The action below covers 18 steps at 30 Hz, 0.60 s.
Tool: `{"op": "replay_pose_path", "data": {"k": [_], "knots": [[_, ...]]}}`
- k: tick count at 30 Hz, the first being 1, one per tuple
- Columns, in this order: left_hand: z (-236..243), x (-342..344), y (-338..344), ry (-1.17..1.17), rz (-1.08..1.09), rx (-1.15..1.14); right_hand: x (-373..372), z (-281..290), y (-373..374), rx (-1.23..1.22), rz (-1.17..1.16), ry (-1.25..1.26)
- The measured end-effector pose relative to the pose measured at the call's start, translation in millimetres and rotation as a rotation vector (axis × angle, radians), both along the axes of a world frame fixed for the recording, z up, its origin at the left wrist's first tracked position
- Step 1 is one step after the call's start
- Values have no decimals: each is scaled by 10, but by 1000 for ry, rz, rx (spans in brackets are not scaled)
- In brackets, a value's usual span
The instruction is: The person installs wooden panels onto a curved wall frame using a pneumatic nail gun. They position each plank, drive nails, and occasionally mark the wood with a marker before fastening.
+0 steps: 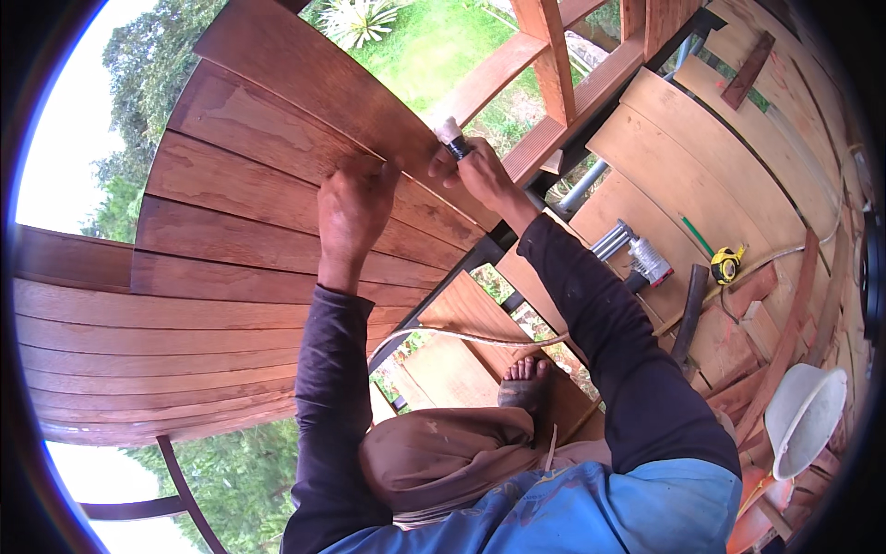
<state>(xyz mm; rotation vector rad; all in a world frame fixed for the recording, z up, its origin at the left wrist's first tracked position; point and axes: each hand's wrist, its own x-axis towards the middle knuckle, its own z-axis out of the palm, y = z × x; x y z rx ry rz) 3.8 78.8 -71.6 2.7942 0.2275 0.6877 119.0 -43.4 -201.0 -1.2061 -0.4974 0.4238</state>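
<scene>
A fan of reddish wooden boards [212,175] slopes across the upper left, its surface patchy with darker stain. My left hand [358,208] rests on the boards with fingers curled in at a seam; whatever they may hold is hidden. Just right of it, my right hand [475,175] grips a small paintbrush [450,134] with pale bristles and a dark band, over the upper board near its right end. Both forearms in dark sleeves reach up from the lower edge.
Below right lie a nail gun [637,258], yellow tape measure [727,266], green pencil [697,234], dark bar [690,314] and wood offcuts. A white bucket [803,420] stands far right. A hose [489,342] crosses above my bare foot [524,379]. Plank steps have gaps; a railing [554,74] borders the top.
</scene>
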Motion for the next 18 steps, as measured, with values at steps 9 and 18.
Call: {"op": "replay_pose_path", "data": {"k": [9, 18], "knots": [[316, 166, -395, -175, -523, 403, 28, -204, 49, 91, -20, -170], [683, 890, -5, 351, -601, 1326, -104, -146, 38, 97, -47, -120]]}}
